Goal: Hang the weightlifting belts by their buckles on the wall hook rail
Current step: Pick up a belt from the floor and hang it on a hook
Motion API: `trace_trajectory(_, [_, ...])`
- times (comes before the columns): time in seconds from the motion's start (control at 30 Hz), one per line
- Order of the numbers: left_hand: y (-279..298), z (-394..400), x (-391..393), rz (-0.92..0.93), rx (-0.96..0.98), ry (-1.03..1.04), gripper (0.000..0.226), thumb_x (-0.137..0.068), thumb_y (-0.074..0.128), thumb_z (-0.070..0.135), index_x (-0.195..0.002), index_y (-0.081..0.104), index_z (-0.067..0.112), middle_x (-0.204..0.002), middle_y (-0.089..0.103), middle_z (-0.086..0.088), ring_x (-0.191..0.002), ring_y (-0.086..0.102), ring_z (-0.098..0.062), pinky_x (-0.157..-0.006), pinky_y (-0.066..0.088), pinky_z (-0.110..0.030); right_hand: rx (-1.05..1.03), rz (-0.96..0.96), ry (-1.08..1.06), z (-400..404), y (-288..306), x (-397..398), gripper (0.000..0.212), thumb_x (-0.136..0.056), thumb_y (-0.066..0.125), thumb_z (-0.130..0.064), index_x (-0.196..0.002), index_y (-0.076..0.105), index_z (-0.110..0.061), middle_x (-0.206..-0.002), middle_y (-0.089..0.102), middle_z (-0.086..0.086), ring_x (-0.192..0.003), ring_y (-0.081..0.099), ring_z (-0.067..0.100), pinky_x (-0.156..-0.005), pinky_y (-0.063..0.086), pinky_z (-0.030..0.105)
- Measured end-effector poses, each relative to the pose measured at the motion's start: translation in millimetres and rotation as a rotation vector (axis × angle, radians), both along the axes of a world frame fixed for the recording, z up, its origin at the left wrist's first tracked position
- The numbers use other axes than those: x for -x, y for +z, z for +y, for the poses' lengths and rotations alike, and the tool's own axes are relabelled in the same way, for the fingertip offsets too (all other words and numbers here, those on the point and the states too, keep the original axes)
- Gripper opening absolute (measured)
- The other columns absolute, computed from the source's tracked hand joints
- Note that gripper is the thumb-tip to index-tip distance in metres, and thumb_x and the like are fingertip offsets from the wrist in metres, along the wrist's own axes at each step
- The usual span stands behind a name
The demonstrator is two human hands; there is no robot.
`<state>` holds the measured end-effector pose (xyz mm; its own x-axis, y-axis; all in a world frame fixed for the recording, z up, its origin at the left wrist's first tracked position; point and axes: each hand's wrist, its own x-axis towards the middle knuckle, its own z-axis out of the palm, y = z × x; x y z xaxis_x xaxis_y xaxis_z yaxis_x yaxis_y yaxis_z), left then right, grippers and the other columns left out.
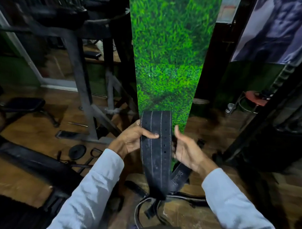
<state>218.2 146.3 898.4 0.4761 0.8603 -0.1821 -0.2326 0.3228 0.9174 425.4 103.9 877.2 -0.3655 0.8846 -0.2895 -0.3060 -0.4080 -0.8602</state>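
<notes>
Holding the black belt (156, 148) upright before the grass-printed panel (167, 61), my left hand (132, 141) pinches its left edge; white stitching and punched holes run along it. My right hand (186, 151) cups its right edge, fingers spread.

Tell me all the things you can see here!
belt: one, black with white stitching, held up in the middle
belts on floor: number unclear, black, below the held one
grass panel: one, green, upright straight ahead
bench: one, black, far left
weight plate: one, black, on floor at left
stool: one, red seat, right
floor: brown wood
sleeves: two, light blue
left hand: gripping the belt's left edge
right hand: at the belt's right edge
</notes>
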Motion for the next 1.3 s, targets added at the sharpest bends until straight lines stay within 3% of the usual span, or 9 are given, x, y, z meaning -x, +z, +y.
trace_trajectory(0.17, [-7.3,-21.4,-12.0,0.226,-0.088,-0.097,0.048,-0.058,0.075,-0.015,-0.106,0.072,-0.006,-0.107,0.075,-0.021,-0.095,0.073,-0.029,-0.090,0.058,-0.043,-0.038,0.096,-0.139,29.9,35.8,-2.3,0.078,-0.074,0.085,-0.036,-0.134,0.061,0.008,-0.139,0.061,0.030,-0.133,0.056,0.048,-0.113,0.046,0.057])
trace_trajectory(0.33, [-28.5,-21.0,16.2,-0.109,0.197,-0.082,0.077,-0.061,0.096,0.039,-0.122,0.066,0.003,-0.129,0.066,-0.016,-0.115,0.070,-0.027,-0.098,0.057,-0.046,-0.184,-0.034,-0.164,41.9,5.8,-7.2,0.114,-0.048,0.103,-0.014,-0.135,0.039,0.022,-0.120,0.069,0.014,-0.136,0.054,0.045,-0.109,0.051,0.054])
trace_trajectory(0.43, [-14.8,-4.2,11.1,-0.377,0.282,-0.010,0.099,-0.082,0.068,0.068,-0.151,0.044,0.001,-0.158,0.040,-0.024,-0.148,0.037,-0.041,-0.123,0.027,-0.056,-0.267,-0.124,0.031,32.5,12.1,-6.0,0.054,-0.069,0.084,0.002,-0.118,0.066,0.015,-0.104,0.078,0.010,-0.110,0.071,0.028,-0.100,0.057,0.039])
trace_trajectory(0.57, [14.7,20.4,-7.3,-0.094,0.226,0.107,0.045,-0.090,0.069,0.028,-0.121,0.068,-0.004,-0.120,0.070,-0.025,-0.102,0.069,-0.036,-0.104,0.050,-0.051,-0.305,-0.260,0.125,15.9,4.4,1.9,0.039,-0.072,0.082,-0.002,-0.111,0.077,0.000,-0.114,0.078,0.014,-0.104,0.074,0.023,-0.099,0.057,0.040])
trace_trajectory(0.7, [3.5,17.0,-8.1,0.049,0.086,0.129,0.049,-0.070,0.070,-0.013,-0.119,0.067,-0.010,-0.105,0.076,-0.022,-0.085,0.075,-0.031,-0.088,0.061,-0.045,-0.100,-0.196,0.195,15.6,-20.2,-11.8,0.054,-0.074,0.092,-0.029,-0.116,0.068,-0.005,-0.129,0.070,0.015,-0.123,0.064,0.030,-0.116,0.040,0.057])
trace_trajectory(0.8, [-4.1,4.1,-12.7,0.092,-0.035,0.056,0.044,-0.055,0.071,-0.018,-0.096,0.077,-0.006,-0.091,0.079,-0.017,-0.079,0.076,-0.026,-0.085,0.062,-0.042,-0.055,-0.087,0.025,20.2,1.3,-19.1,0.071,-0.069,0.089,-0.055,-0.122,0.068,-0.011,-0.133,0.070,0.009,-0.120,0.067,0.024,-0.109,0.049,0.051])
trace_trajectory(1.03, [-7.7,-10.9,-11.7,0.131,-0.143,0.001,0.032,-0.064,0.080,-0.006,-0.096,0.078,-0.002,-0.096,0.079,-0.016,-0.083,0.075,-0.024,-0.081,0.062,-0.035,-0.263,-0.188,-0.168,51.9,45.3,-7.5,0.048,-0.081,0.082,-0.017,-0.121,0.070,0.006,-0.117,0.075,0.023,-0.101,0.073,0.031,-0.105,0.054,0.054])
trace_trajectory(1.2, [2.5,-5.1,5.3,0.080,0.027,0.154,0.082,-0.074,0.077,0.066,-0.130,0.067,0.007,-0.132,0.068,-0.019,-0.123,0.064,-0.038,-0.109,0.048,-0.055,-0.325,-0.277,-0.090,44.4,12.5,-0.8,0.072,-0.065,0.096,-0.021,-0.116,0.063,0.018,-0.119,0.073,0.027,-0.112,0.072,0.036,-0.106,0.053,0.050])
trace_trajectory(1.3, [18.7,1.6,-3.4,-0.084,0.048,0.176,0.057,-0.095,0.057,0.053,-0.128,0.069,0.007,-0.130,0.069,-0.020,-0.117,0.068,-0.033,-0.104,0.052,-0.046,-0.319,-0.356,-0.019,38.4,0.0,-2.6,0.066,-0.063,0.096,-0.019,-0.114,0.068,0.013,-0.116,0.075,0.025,-0.112,0.072,0.037,-0.101,0.057,0.047])
